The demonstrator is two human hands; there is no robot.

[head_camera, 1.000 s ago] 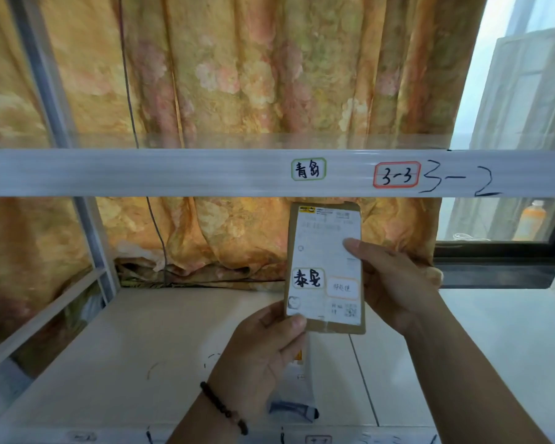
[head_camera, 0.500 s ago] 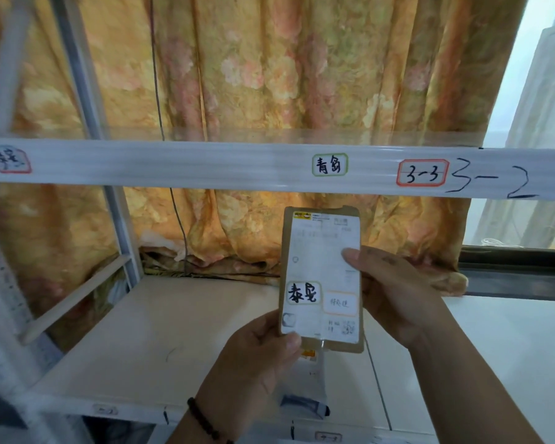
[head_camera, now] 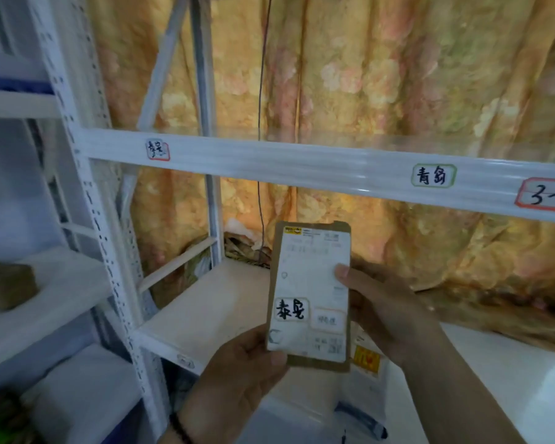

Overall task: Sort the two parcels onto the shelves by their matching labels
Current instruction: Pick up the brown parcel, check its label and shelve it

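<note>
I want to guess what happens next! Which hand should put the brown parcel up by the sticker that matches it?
Probably the left hand. The matching red-edged label sits up and to the left on the shelf rail, on that hand's side. It already grips the brown parcel from below; the right hand only steadies its edge.

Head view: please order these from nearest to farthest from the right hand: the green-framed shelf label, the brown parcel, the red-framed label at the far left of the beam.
1. The brown parcel, held by the right hand at its right edge.
2. The green-framed shelf label, on the beam above the hand.
3. The red-framed label, far up-left on the same beam.
</note>
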